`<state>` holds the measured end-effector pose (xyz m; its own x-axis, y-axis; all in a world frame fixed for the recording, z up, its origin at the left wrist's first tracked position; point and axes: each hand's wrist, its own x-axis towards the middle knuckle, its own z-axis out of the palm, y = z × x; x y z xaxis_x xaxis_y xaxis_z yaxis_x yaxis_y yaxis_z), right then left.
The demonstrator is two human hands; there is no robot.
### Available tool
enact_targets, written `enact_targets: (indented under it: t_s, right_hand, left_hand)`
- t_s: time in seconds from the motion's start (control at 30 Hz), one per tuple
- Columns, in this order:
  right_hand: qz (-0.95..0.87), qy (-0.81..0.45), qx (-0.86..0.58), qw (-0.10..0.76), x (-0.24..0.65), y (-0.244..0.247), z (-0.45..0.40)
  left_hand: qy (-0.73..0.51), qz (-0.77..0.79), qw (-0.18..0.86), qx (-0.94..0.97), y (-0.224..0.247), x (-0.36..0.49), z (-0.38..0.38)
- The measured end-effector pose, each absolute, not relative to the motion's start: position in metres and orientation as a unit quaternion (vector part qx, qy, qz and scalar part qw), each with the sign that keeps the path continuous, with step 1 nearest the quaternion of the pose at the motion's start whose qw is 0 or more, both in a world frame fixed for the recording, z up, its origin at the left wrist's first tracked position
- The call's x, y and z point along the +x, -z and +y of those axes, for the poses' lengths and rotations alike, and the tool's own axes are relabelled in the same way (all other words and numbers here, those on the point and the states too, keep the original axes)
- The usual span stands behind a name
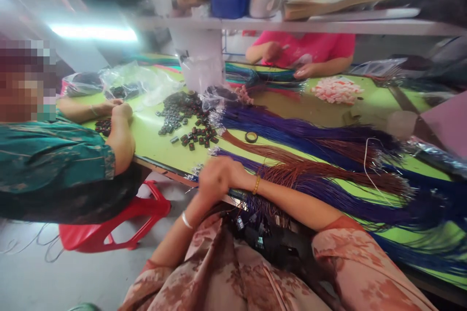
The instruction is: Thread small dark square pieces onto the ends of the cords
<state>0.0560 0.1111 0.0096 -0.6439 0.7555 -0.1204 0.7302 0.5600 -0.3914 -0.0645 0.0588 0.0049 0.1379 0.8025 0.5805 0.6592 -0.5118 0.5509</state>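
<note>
My left hand (212, 181) and my right hand (237, 174) meet at the front edge of the table. Both are closed and slightly blurred; what their fingers hold is hidden. Just behind them, purple wires (251, 167) with metal tips lie on the green tabletop, and a bundle of brown wires (262, 150) runs to the right. Past my hands is a loose pile of small black connector housings (197, 137). Dark housings with wires attached (260, 240) rest on my lap under my right forearm.
A co-worker (54, 165) sits close on my left on a red stool (120, 223); another person in pink (302, 51) works across the table. Blue wires (251, 124), a tape roll (251, 137) and whitish-pink pieces (337, 90) lie on the table. A shelf (255, 24) overhangs it.
</note>
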Motion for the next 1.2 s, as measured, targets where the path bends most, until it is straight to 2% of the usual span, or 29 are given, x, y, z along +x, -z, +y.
enact_targets:
  t_s: [0.07, 0.13, 0.23, 0.4, 0.5, 0.57, 0.67, 0.77, 0.93, 1.07, 1.2]
  right_hand:
    - [-0.884, -0.198, -0.422, 0.042, 0.057, -0.01, 0.11]
    - [-0.885, -0.186, -0.424, 0.048, 0.057, -0.012, 0.108]
    - [-0.888, -0.169, -0.426, 0.048, 0.057, -0.013, 0.106]
    - [-0.875, -0.174, -0.447, 0.07, 0.058, -0.012, 0.106]
    - [-0.854, -0.231, -0.446, 0.135, 0.06, -0.011, 0.11]
    - [-0.834, -0.284, -0.431, 0.197, 0.06, -0.012, 0.113]
    - [-0.797, -0.364, -0.397, 0.275, 0.056, -0.018, 0.119]
    - [-0.756, -0.428, -0.368, 0.331, 0.048, -0.03, 0.124]
    - [-0.724, -0.475, -0.331, 0.375, 0.042, -0.045, 0.123]
    - [-0.724, -0.464, -0.338, 0.383, 0.047, -0.044, 0.116]
    - [-0.752, -0.385, -0.388, 0.369, 0.055, -0.039, 0.11]
  left_hand:
    - [-0.404, 0.643, 0.032, 0.65, -0.006, -0.108, 0.095]
    - [-0.322, 0.739, 0.029, 0.591, -0.002, -0.142, 0.126]
    - [-0.244, 0.778, 0.037, 0.578, 0.011, -0.166, 0.153]
    - [-0.215, 0.781, 0.062, 0.583, 0.018, -0.166, 0.156]
    - [-0.259, 0.768, 0.096, 0.578, 0.015, -0.17, 0.151]
    - [-0.345, 0.745, 0.142, 0.553, 0.012, -0.174, 0.147]
    - [-0.501, 0.675, 0.267, 0.471, 0.004, -0.174, 0.135]
    - [-0.591, 0.576, 0.398, 0.401, -0.009, -0.162, 0.118]
    - [-0.604, 0.452, 0.572, 0.322, -0.026, -0.133, 0.09]
    - [-0.602, 0.404, 0.627, 0.284, -0.026, -0.114, 0.079]
    - [-0.598, 0.37, 0.664, 0.254, -0.023, -0.104, 0.074]
